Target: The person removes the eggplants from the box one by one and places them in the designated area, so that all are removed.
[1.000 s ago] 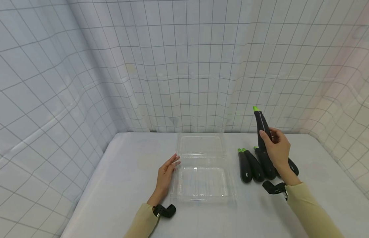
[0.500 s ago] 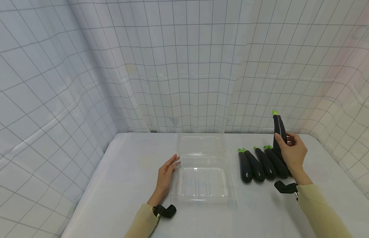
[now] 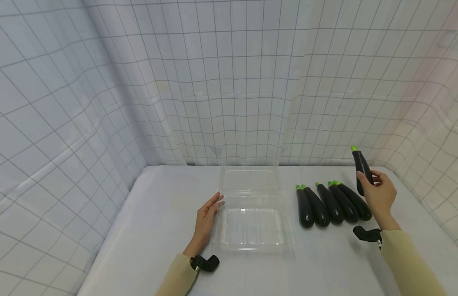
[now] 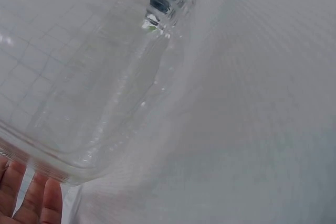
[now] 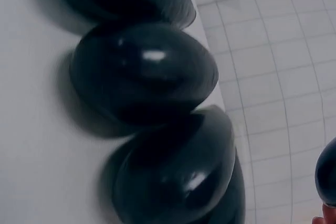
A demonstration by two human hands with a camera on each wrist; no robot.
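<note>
In the head view my right hand grips a dark eggplant with a bright green stem, raised and tilted above the table's right side. Just left of it lies a row of several similar eggplants, side by side with stems pointing away. My left hand has its fingers extended along the left side of an open clear plastic clamshell container. The left wrist view shows those fingers at the container's wall. Rounded eggplant ends fill the right wrist view, with part of the held eggplant at its edge.
The container's lid lies folded back toward the far edge of the white table. White gridded curtains surround the table at the back and both sides.
My right hand has carried the held eggplant to the right and slightly lower, uncovering the right end of the row. The left hand and container have stayed in place.
</note>
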